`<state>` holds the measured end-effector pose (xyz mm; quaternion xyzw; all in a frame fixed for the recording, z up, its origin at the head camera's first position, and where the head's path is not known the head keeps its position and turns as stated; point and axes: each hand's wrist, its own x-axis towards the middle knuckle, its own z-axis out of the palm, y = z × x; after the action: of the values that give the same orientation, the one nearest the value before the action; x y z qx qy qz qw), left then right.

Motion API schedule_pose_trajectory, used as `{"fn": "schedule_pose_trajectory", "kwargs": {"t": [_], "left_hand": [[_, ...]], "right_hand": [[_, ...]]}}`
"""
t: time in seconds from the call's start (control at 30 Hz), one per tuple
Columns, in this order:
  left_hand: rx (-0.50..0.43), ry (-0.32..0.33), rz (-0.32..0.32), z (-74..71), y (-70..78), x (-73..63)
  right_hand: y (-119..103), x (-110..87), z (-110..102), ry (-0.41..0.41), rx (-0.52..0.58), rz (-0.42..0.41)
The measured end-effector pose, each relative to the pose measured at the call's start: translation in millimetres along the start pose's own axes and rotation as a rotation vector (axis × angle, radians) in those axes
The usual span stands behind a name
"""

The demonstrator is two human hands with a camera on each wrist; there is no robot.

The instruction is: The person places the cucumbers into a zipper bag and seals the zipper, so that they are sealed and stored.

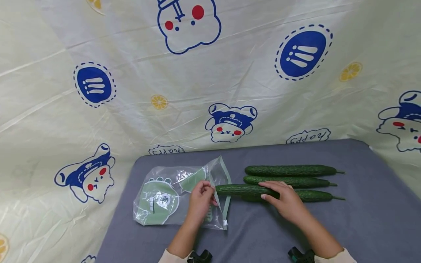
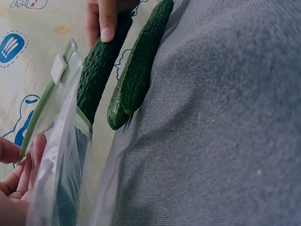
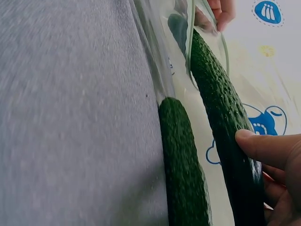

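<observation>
A clear zip bag (image 1: 189,215) with a green cartoon print lies on its side, its mouth facing right. My left hand (image 1: 198,202) pinches the bag's edge at the opening, fingertips on the green zip strip in the left wrist view. With thumb and fingers, my right hand (image 1: 287,202) grips a long green cucumber (image 1: 235,189) along its length. That cucumber's far tip is inside the bag mouth, seen through the plastic in the right wrist view; its other end is hidden behind the hand. A white slider (image 2: 58,69) sits on the zip strip.
Three more cucumbers lie side by side at the right: one at the back (image 1: 289,170), one in the middle (image 1: 309,181), and one nearer (image 1: 315,195), partly beneath the held one. A grey cloth covers the table (image 1: 256,237); a printed curtain (image 1: 263,102) hangs behind.
</observation>
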<state>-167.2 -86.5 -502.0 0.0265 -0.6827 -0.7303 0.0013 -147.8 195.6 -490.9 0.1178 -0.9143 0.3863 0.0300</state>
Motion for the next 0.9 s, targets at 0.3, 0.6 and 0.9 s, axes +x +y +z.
{"fn": "schedule_pose_trajectory", "kwargs": {"t": [0.3, 0.6, 0.9], "left_hand": [[-0.012, -0.012, 0.008, 3.7, 0.9, -0.8], [-0.002, -0.013, 0.025, 3.4, 3.0, -2.5], [-0.024, -0.012, 0.023, 5.1, 3.2, -3.2]], "right_hand": [[-7.8, 6.3, 11.3, 0.001, 0.009, -0.005], [-15.8, 12.7, 24.6, -0.002, 0.013, -0.001], [-20.1, 17.4, 32.2, 0.003, 0.017, -0.008]]}}
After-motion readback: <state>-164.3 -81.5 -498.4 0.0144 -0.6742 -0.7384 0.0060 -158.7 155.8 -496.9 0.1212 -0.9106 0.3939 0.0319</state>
